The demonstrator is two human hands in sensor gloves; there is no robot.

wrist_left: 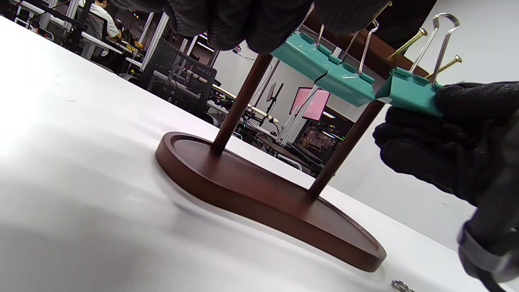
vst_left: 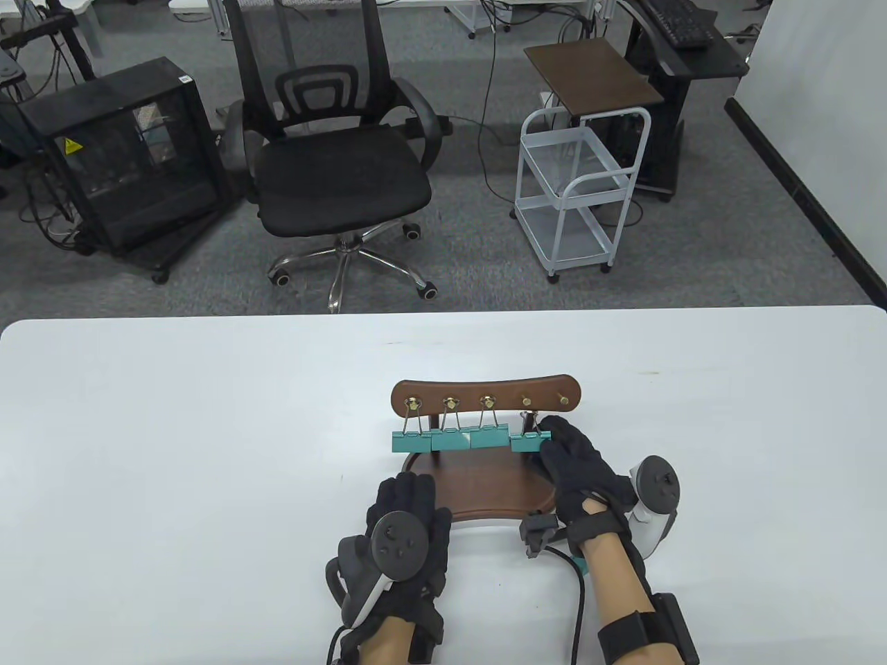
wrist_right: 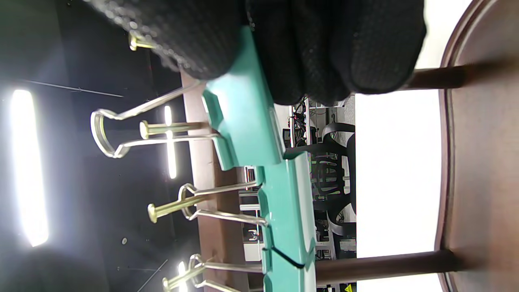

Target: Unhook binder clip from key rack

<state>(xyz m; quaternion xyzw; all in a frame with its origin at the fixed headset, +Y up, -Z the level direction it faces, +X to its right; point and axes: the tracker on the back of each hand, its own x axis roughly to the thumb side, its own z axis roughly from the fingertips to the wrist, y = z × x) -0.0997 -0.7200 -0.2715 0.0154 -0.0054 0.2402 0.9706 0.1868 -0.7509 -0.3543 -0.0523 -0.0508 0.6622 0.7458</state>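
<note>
A brown wooden key rack (vst_left: 485, 391) stands on its oval base (vst_left: 485, 488) near the table's front middle. Three teal binder clips (vst_left: 450, 438) hang from its left three brass pegs. My right hand (vst_left: 552, 440) pinches the body of a fourth teal clip (vst_left: 528, 443) at the rack's right side. In the right wrist view this clip (wrist_right: 243, 117) has its wire loop out past the peg's tip. The left wrist view shows the clip (wrist_left: 409, 91) between my right fingers (wrist_left: 466, 101). My left hand (vst_left: 409, 495) rests flat at the base's front left edge, holding nothing.
The two right pegs (vst_left: 563, 399) carry no clip. The white table (vst_left: 173, 450) spreads wide to both sides. Beyond its far edge stand an office chair (vst_left: 339, 173), a white cart (vst_left: 575, 201) and a black cabinet (vst_left: 125, 159).
</note>
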